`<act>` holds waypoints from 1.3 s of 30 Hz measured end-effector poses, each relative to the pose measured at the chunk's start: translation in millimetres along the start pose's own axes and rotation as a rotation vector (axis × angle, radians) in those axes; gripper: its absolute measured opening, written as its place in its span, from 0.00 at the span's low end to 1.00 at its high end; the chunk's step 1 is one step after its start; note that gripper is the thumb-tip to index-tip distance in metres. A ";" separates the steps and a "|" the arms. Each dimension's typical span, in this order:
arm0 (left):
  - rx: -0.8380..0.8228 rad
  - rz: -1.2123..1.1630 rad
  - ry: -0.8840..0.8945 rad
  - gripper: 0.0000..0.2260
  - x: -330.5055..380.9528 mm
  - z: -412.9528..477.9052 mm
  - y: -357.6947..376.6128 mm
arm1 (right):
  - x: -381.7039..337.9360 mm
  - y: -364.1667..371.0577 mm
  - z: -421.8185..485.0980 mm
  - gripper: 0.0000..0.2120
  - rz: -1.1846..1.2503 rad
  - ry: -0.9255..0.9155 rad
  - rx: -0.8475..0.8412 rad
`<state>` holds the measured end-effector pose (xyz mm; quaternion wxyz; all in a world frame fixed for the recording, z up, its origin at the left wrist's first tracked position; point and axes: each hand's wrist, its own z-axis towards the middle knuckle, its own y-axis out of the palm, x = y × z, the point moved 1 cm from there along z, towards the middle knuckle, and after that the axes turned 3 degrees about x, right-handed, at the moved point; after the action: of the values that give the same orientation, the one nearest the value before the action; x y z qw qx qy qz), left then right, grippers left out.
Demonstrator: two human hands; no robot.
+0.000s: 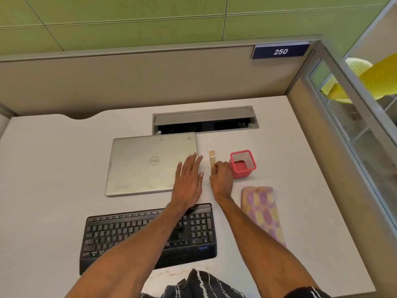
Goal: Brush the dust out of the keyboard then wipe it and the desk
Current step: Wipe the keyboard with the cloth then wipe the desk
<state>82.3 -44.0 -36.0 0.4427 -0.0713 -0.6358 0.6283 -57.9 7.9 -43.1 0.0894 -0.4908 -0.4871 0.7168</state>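
Dark striped fabric (204, 284) is showing at the very bottom edge, close under the camera, and both bare forearms are reaching out from it over the white table (53, 168). Just beyond the fabric the black keyboard (120, 233) is lying flat near the front edge of the table, with the left forearm crossing above its right half. The left grip (188, 181) is released, its fingers reaching straight and slightly spread, the fingertips sitting over the right edge of a closed silver laptop (146, 164) that is lying behind the keyboard; whether they are touching the lid is not clear. The right grip (221, 177) is curling its fingers round the near end of a small brush (211, 158), whose pale bristles are pointing away from the person. The brush is sitting between the laptop and a pink mesh cup (242, 164), just beside the cup; whether it is resting on the table or raised cannot be told. A pink and yellow patterned cloth (264, 211) is lying folded to the right of the keyboard, near the right forearm. Behind the laptop a cable tray (204, 122) is standing open in the table.
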 end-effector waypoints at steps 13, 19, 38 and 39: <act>-0.031 -0.054 -0.025 0.24 -0.4 -10.3 13.4 | -0.3 -15.9 -31.5 0.14 -0.081 -0.349 -0.014; -0.034 -0.048 -0.043 0.24 11.3 -28.9 12.1 | 46.0 -68.3 -73.3 0.13 -0.011 -0.229 0.102; -0.212 -0.048 0.141 0.28 95.2 -72.9 41.7 | 142.2 -98.0 -106.2 0.44 -0.539 -0.017 -0.066; -0.213 -0.043 0.137 0.28 93.7 -75.0 40.8 | 142.4 -96.5 -106.2 0.42 -0.542 -0.013 -0.067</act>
<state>56.2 79.9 -40.4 0.4885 -0.1470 -0.6686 0.5410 -79.2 208.3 -59.7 0.2585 -0.3407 -0.6248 0.6532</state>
